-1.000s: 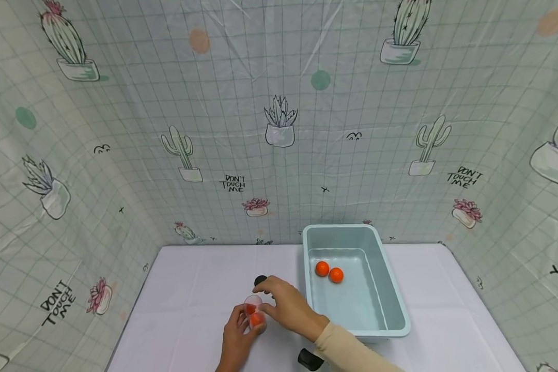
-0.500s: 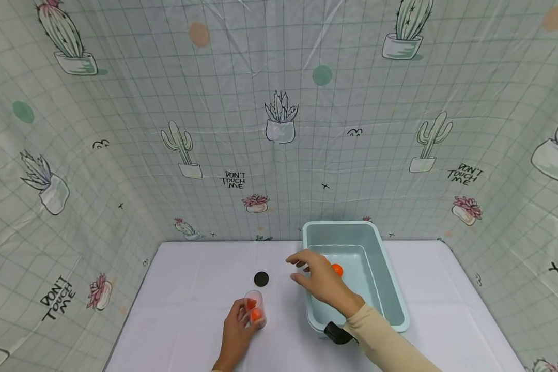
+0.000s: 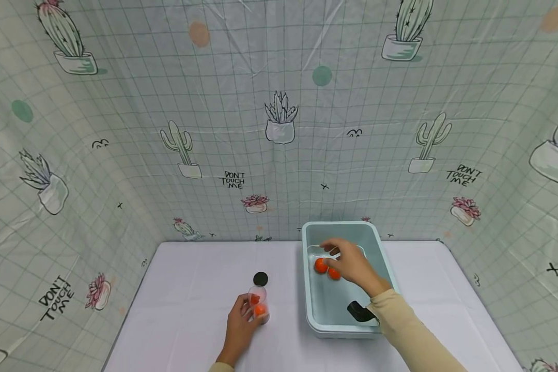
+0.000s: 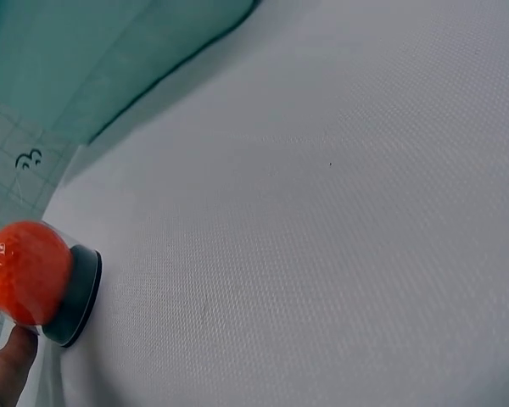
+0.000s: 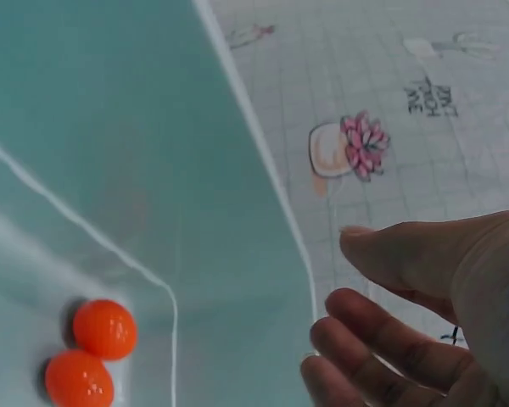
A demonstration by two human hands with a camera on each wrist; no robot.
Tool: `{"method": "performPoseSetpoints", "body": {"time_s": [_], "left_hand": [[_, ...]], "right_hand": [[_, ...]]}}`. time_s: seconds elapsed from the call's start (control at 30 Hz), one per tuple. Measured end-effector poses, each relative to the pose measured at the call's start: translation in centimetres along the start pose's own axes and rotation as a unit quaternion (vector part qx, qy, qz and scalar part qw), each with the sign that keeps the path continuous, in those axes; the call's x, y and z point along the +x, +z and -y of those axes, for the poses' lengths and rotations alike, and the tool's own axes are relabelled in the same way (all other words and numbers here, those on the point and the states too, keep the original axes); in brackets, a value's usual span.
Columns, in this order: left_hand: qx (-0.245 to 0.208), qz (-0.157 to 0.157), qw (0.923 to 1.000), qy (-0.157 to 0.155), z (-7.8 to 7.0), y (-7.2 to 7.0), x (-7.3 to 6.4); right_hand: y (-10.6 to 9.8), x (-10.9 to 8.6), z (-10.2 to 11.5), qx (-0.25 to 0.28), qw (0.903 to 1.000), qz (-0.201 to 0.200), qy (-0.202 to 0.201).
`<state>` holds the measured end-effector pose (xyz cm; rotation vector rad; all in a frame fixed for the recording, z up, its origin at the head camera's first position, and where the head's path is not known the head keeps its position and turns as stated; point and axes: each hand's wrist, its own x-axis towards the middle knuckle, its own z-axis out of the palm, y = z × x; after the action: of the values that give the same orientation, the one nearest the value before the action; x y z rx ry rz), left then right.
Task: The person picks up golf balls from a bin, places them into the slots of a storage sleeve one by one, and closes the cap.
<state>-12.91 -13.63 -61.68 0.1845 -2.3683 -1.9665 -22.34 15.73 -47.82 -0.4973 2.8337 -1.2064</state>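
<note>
My left hand (image 3: 238, 326) grips a clear cylindrical container (image 3: 257, 293) with orange balls (image 3: 260, 310) inside, standing on the white table. In the left wrist view, one orange ball (image 4: 27, 273) shows through the clear wall above a dark base (image 4: 75, 297), with fingertips (image 4: 10, 365) against it. Over the pale blue-green tub (image 3: 309, 299) hovers my right hand (image 3: 353, 264), its fingers loosely bent and holding nothing. Below it, two orange balls (image 3: 321, 265) lie side by side on the tub floor. The right wrist view shows these balls (image 5: 105, 329) apart from the hand (image 5: 424, 314).
A round black lid-like disc (image 3: 260, 279) lies on the white table (image 3: 190, 294) just behind the clear container. The tub's raised walls stand right of it. A cactus-print curtain (image 3: 279, 170) encloses the table at the back and sides.
My right hand has left the clear container and moved right, over the tub and its two balls. The black disc is now fully visible. My left hand keeps its grip, shifting only slightly.
</note>
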Motion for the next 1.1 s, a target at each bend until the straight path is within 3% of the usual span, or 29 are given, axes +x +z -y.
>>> {"method": "performPoseSetpoints", "body": {"time_s": [0.37, 0.87, 1.1], "left_hand": [[0.006, -0.005, 1.0000, 0.003, -0.4, 0.1, 0.1], [0.007, -0.002, 0.9999, -0.012, -0.4, 0.2, 0.0], [0.010, -0.009, 0.9998, -0.011, -0.3, 0.3, 0.0]], "right_hand": [[-0.6, 1.9, -2.4, -0.057, 0.9965, 0.056, 0.024], [1.3, 3.9, -6.1, -0.090, 0.9860, 0.092, 0.106], [2.2, 4.0, -6.7, -0.105, 0.9789, 0.109, 0.138]]}}
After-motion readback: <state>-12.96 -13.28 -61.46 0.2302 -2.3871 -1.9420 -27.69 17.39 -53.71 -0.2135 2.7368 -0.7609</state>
